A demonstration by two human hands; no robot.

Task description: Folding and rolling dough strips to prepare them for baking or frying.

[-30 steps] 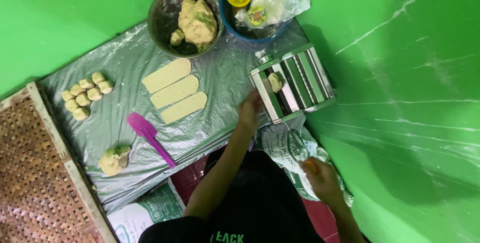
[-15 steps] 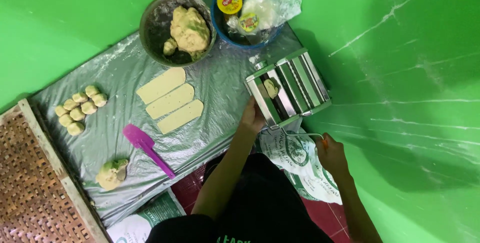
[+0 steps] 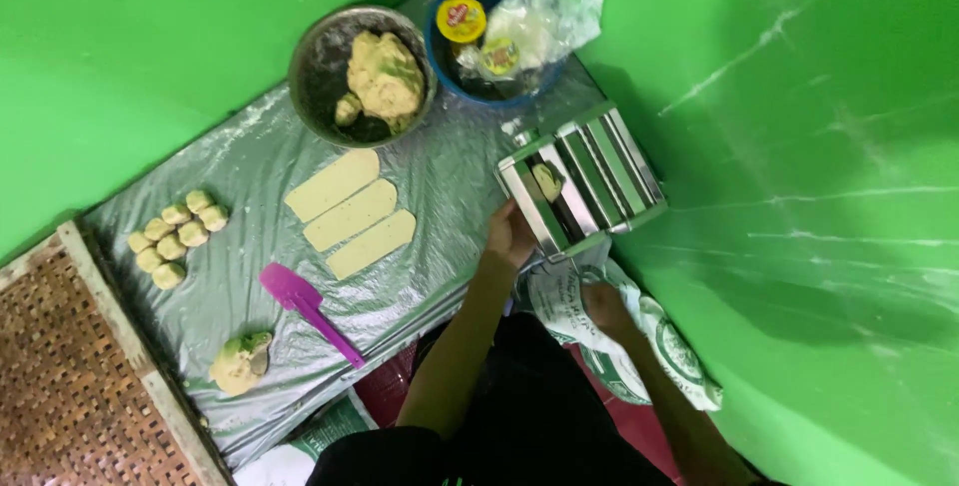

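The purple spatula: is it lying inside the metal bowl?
No, the purple spatula lies on the plastic sheet, apart from the metal bowl, which holds dough.

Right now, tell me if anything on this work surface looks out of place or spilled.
Nothing looks spilled or damaged. The three dough strips lie in a tidy row, and the dough balls sit clustered together. Only the lone dough lump rests near the plastic sheet's edge, beside the purple spatula.

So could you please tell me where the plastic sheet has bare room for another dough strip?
Bare sheet lies between the dough balls and the three strips, and between strips and roller machine. It is crowded by the metal bowl and blue bowl.
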